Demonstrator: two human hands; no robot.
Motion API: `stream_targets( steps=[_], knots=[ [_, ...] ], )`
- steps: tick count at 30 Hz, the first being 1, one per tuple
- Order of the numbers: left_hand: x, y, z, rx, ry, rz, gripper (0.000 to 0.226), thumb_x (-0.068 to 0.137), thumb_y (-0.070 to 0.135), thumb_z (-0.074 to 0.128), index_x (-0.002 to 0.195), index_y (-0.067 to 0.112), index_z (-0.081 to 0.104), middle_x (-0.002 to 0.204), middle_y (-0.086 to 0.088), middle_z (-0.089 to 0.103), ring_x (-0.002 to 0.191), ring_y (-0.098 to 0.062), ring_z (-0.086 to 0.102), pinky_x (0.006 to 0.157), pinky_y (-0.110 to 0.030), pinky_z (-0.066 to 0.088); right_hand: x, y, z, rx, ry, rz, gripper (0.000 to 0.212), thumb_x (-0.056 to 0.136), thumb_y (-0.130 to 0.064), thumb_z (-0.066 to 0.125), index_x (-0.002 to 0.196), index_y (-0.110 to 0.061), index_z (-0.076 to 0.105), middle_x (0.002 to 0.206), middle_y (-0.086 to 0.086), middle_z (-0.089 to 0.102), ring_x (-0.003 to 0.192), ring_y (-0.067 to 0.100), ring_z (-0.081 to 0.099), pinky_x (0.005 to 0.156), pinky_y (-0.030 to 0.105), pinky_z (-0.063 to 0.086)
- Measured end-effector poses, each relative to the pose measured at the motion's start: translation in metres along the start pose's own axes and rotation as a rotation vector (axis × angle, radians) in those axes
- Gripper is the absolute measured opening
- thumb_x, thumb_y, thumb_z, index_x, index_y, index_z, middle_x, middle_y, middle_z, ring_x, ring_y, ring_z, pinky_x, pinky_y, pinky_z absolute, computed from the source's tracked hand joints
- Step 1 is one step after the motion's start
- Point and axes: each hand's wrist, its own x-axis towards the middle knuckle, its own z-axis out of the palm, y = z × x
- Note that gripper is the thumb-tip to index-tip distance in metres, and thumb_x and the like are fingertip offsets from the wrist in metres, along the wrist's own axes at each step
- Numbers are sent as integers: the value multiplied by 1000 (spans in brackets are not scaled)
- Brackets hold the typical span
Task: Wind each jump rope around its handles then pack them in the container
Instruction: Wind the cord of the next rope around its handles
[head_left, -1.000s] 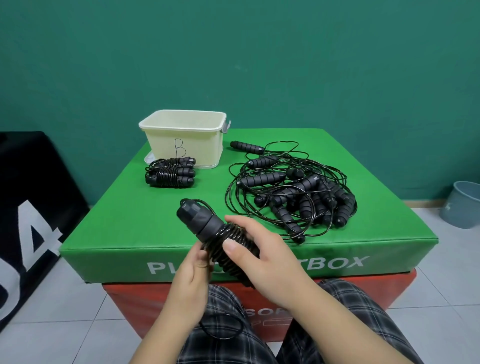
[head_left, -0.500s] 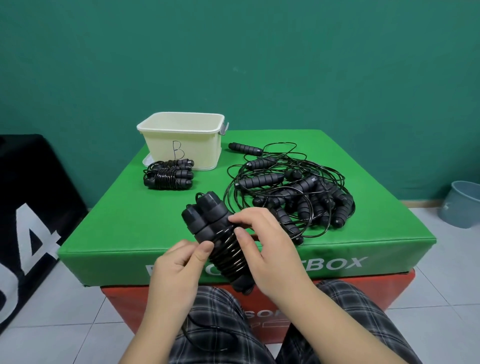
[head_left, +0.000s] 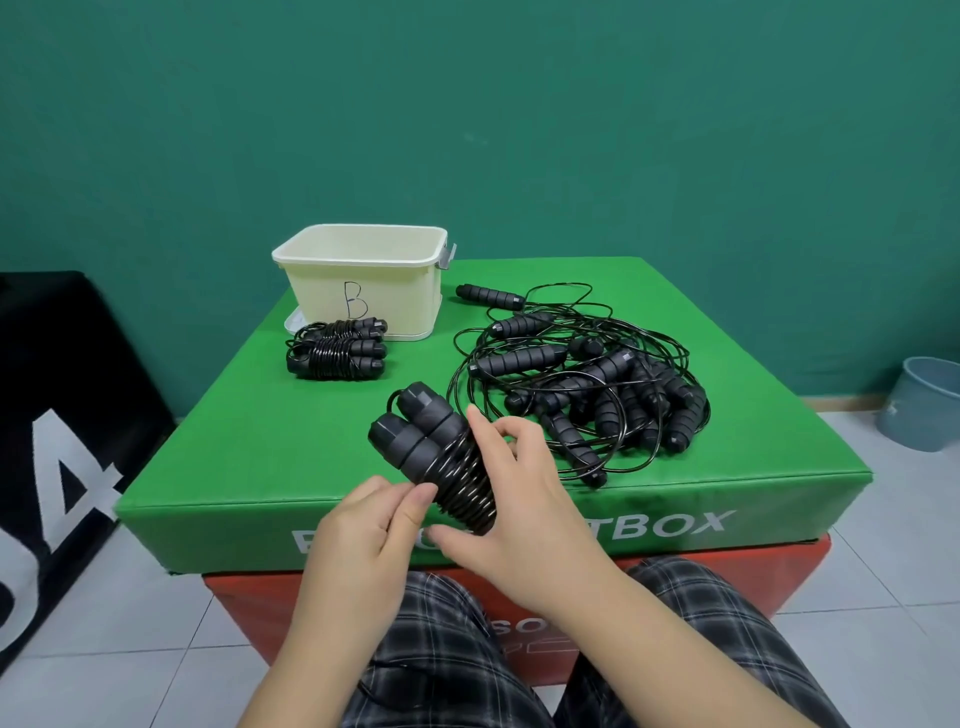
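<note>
Rope (head_left: 457, 467) sits between my hands, above the near edge of the box (head_left: 249, 467), its two handles side by side and tilted up to the left. My right hand (head_left: 524, 499) grasps it from the right, fingers curled over the coils and thumb under the lower end. My left hand (head_left: 363, 525) pinches at the coils from the left with thumb and forefinger. The handles are matte black, ribbed foam with faceted caps; the cord is thin, glossy and wound in tight rings around their lower half. A loose strand (head_left: 395, 670) hangs over my plaid trousers (head_left: 457, 649).

Farther off to the right lies the tangled pile (head_left: 587, 389) of unwound ropes. At left, two wound bundles (head_left: 337, 351) lie just before the container (head_left: 363, 280), a cream plastic tub marked B, on the smooth green box.

Half a second ago my left fingers were a little lower and flatter against the coils; a second ago only one cap showed and the bundle pointed more to the left.
</note>
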Motion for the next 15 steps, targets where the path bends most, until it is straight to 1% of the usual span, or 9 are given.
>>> stream_targets(
  steps=[2, 3, 5, 7, 9, 11, 13, 15],
  knots=[
    [0, -1, 1, 23, 7, 37, 40, 93, 53, 46, 63, 28, 57, 60, 3, 49, 68, -14, 51, 58, -26, 38, 0, 1, 1, -32, 8, 16, 102, 76, -55, 69, 152, -30, 6, 133, -7, 19, 130, 10, 22, 106, 27, 33],
    [0, -1, 2, 36, 6, 54, 38, 90, 55, 44, 64, 30, 57, 61, 4, 50, 68, -14, 51, 59, -26, 38, 0, 1, 0, -41, 15, 22, 101, 77, -54, 69, 152, -29, 7, 132, -7, 21, 129, 10, 23, 104, 25, 33],
    [0, -1, 3, 36, 3, 73, 31, 86, 53, 38, 65, 39, 55, 62, 6, 52, 69, -13, 53, 61, -27, 40, 0, 2, -1, -40, 29, 32, 98, 78, -50, 70, 152, -28, 10, 126, -8, 25, 125, 10, 28, 102, 23, 33],
    [0, 0, 3, 4, 4, 78, 27, 86, 51, 38, 67, 43, 55, 62, 6, 54, 68, -13, 54, 61, -27, 41, 3, 4, -3, -11, 33, 24, 97, 77, -47, 72, 152, -26, 15, 117, -9, 29, 119, 10, 35, 100, 23, 35],
    [0, -2, 2, -10, 5, 96, 31, 87, 50, 39, 68, 36, 60, 61, 5, 54, 67, -14, 54, 60, -28, 41, 5, 7, -5, 18, 17, 20, 99, 75, -51, 74, 152, -22, 19, 108, -9, 31, 110, 10, 42, 95, 22, 37],
    [-1, -4, 2, 3, 3, 116, 36, 87, 48, 40, 68, 29, 63, 60, 4, 53, 66, -15, 53, 58, -28, 40, 6, 8, -6, 45, -10, 34, 100, 73, -54, 73, 152, -22, 19, 104, -8, 33, 102, 7, 43, 91, 21, 39],
    [0, -5, 2, 5, 5, 133, 35, 88, 46, 41, 69, 27, 63, 59, 4, 53, 65, -14, 53, 58, -26, 40, 5, 8, -6, 94, -27, 53, 100, 74, -54, 73, 152, -25, 17, 105, -10, 35, 100, 3, 42, 90, 20, 38],
    [-1, -5, 2, 2, 7, 138, 37, 88, 44, 41, 71, 23, 66, 60, 4, 53, 65, -13, 53, 57, -25, 40, 3, 7, -6, 131, -42, 69, 98, 77, -53, 71, 152, -29, 13, 111, -12, 38, 105, 2, 43, 92, 21, 38]
  ],
)
